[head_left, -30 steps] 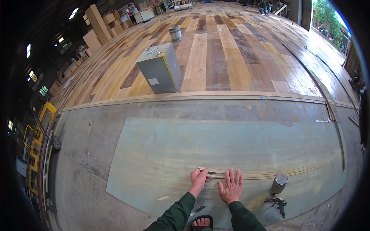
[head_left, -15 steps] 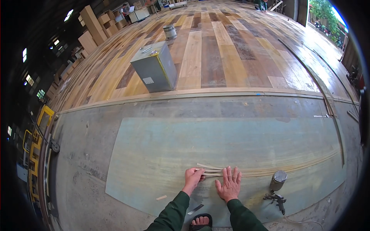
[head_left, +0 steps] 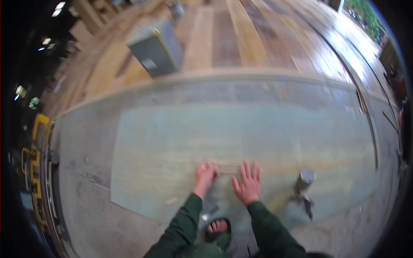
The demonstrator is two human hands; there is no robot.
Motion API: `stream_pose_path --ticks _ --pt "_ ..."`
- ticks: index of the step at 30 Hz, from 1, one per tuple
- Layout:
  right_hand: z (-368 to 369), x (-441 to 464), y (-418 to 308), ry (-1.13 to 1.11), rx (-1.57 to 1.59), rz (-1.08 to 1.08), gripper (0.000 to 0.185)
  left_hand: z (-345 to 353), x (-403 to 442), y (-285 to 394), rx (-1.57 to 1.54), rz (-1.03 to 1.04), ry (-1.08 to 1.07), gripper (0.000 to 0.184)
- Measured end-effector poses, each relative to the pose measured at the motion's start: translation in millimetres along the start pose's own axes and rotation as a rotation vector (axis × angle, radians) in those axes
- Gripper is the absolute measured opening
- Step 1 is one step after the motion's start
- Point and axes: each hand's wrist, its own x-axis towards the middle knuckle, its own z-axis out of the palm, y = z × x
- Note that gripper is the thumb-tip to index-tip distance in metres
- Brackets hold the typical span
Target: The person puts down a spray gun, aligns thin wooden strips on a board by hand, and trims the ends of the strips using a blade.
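Thin wood strips [head_left: 229,169] run across a pale green board [head_left: 172,133] on the floor; motion blur makes them hard to see to the right. My left hand [head_left: 204,177] is closed around their left ends. Flat on top of them, with its fingers stretched out, lies my right hand [head_left: 249,184]. A short gap with the strips showing separates the two hands. To the right stands a spray gun [head_left: 303,200] with a metal cup [head_left: 306,176] on top. A small pale scrap [head_left: 171,201] and a blurred dark blade-like piece [head_left: 211,211] lie near my left forearm.
Beyond the board, a grey metal can [head_left: 157,49] stands on wood planking [head_left: 223,38] of mixed tones. A smaller can [head_left: 176,9] is farther back. Yellow metal frames [head_left: 38,150] stand at the left. A long dark strip [head_left: 370,129] runs along the right side.
The view has tilted down and blurred, so everything sits higher in it. My left hand stays closed on the strips and my right hand flat over them.
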Motion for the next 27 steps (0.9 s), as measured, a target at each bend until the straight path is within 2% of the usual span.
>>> stream_pose_path --ticks 1,2,5,7,12,18,20,24,27 --pt "-12 4 -6 -0.025 0.004 0.013 0.074 -6 -1 2 -0.027 0.007 -0.062 0.016" --pt "-12 3 -5 -0.034 0.02 0.017 0.074 -13 3 0 -0.029 -0.071 -0.089 0.01" --pt "1 1 -1 -0.01 0.02 0.015 0.076 -15 -9 8 -0.027 -0.157 -0.094 0.019" --pt "1 1 -2 -0.011 0.014 0.024 0.077 -18 -16 9 -0.029 -0.08 -0.15 0.026" --pt "0 1 -1 -0.033 -0.009 0.028 0.08 -17 -23 2 -0.005 -0.028 -0.208 0.023" --pt "1 1 -1 -0.049 -0.02 0.032 0.081 -7 -23 -6 0.064 0.091 -0.112 0.026" --pt "2 1 -1 -0.029 -0.015 0.031 0.081 -5 -22 -8 0.112 0.169 -0.075 0.032" --pt "2 0 -1 -0.04 -0.031 0.047 0.081 2 -23 -15 0.145 0.142 -0.006 0.027" --pt "2 0 0 -0.033 -0.022 0.042 0.081 12 -24 -17 0.16 0.196 0.061 0.028"
